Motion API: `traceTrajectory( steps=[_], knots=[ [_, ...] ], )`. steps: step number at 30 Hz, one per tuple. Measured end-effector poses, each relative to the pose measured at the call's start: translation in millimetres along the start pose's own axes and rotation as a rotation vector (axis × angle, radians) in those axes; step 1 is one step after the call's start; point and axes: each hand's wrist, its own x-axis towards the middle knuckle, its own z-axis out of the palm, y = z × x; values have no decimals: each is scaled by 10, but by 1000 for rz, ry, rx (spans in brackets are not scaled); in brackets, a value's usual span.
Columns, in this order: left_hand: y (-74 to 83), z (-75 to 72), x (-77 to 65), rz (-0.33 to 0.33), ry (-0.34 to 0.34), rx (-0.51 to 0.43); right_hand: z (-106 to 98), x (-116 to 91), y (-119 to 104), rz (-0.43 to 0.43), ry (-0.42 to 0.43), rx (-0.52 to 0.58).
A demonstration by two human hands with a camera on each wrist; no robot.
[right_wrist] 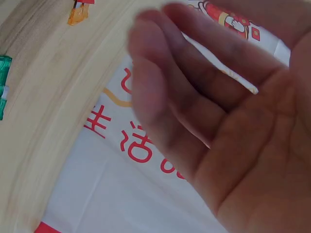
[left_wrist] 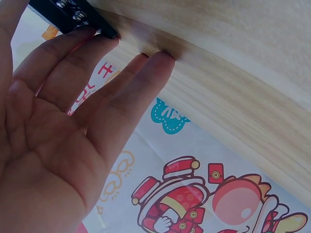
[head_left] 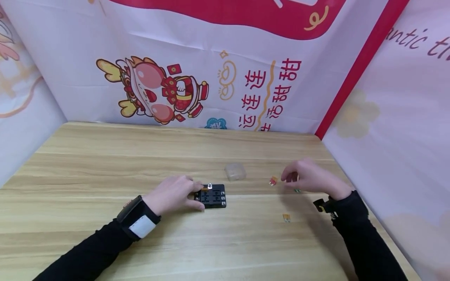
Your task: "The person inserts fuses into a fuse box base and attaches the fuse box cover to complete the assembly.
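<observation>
A black fuse block [head_left: 215, 197] with metal screw terminals lies on the table. My left hand [head_left: 175, 194] grips its left end, thumb at the near side and fingers at the far side. An orange fuse [head_left: 204, 189] sits in the block's far row, beside those fingers. Over the table to the right, my right hand [head_left: 306, 177] hovers with loosely curled fingers and nothing visible in them. A red and orange piece [head_left: 273, 180] lies just left of its fingertips. Partly hidden below the hand is a green fuse [right_wrist: 4, 85]. Closer to me lies another orange fuse [head_left: 286, 217].
A clear plastic cover [head_left: 235, 171] rests on the wooden table [head_left: 140, 164] behind the fuse block, between the hands. Printed cloth walls [head_left: 197, 47] stand along the table's back and both sides.
</observation>
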Motion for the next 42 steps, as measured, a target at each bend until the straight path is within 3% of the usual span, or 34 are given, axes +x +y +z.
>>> traceTrajectory(
  steps=[8, 16, 22, 42],
  knots=[
    [-2, 4, -10, 15, 9, -7, 84, 9, -16, 8, -202, 120],
    [-4, 66, -26, 21, 17, 9, 147, 27, -77, 56, -318, 141],
    [-10, 56, -22, 20, 22, 16, 198, 48, -88, 86, -365, 183],
    [20, -4, -13, 13, 9, 22, 296, 59, -62, 49, -416, 237]
  ],
)
